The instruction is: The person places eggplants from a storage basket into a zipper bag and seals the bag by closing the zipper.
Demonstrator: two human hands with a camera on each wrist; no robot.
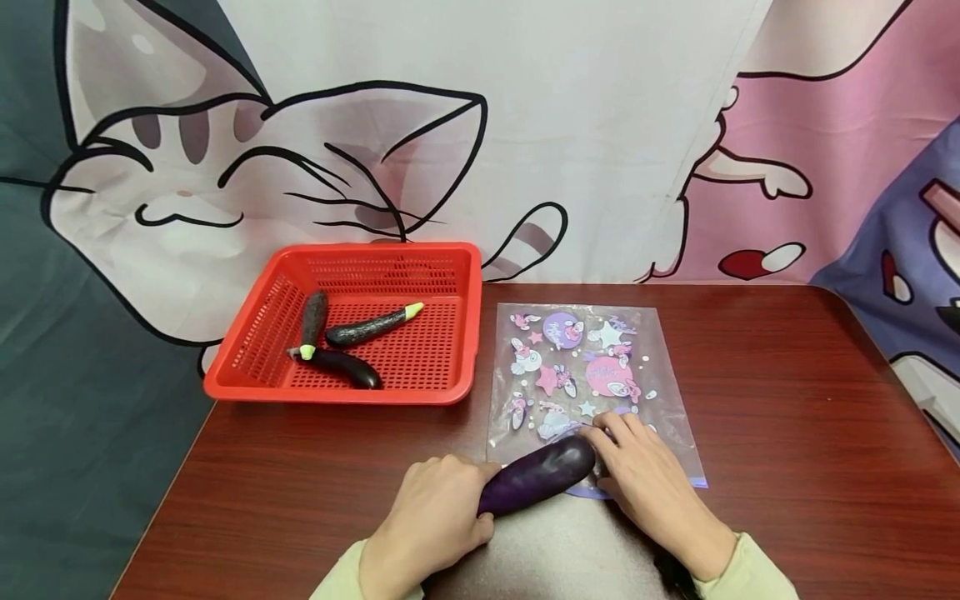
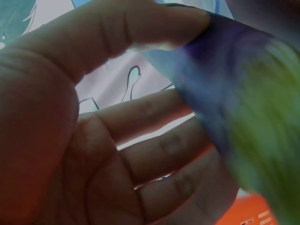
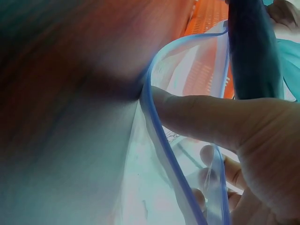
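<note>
A purple eggplant (image 1: 537,477) is gripped near its stem end by my left hand (image 1: 438,517). The left wrist view shows thumb and fingers around its blurred end, purple (image 2: 211,79) with a yellow-green part. The eggplant's rounded end reaches over the mouth of a clear printed zip bag (image 1: 570,358), beside my right hand (image 1: 648,479). In the right wrist view, that hand (image 3: 267,150) holds the bag at its mouth, thumb inside the blue rim (image 3: 161,126) and fingers at the other side. The rim stands spread apart. Whether the eggplant touches the bag, I cannot tell.
A red plastic basket (image 1: 450,392) stands at the back left, holding several dark eggplant-like vegetables (image 1: 367,327). The bag lies on a brown wooden table (image 1: 810,433). A silvery patch (image 1: 555,550) covers the table's front middle. Behind hangs a cartoon-printed cloth (image 1: 600,125).
</note>
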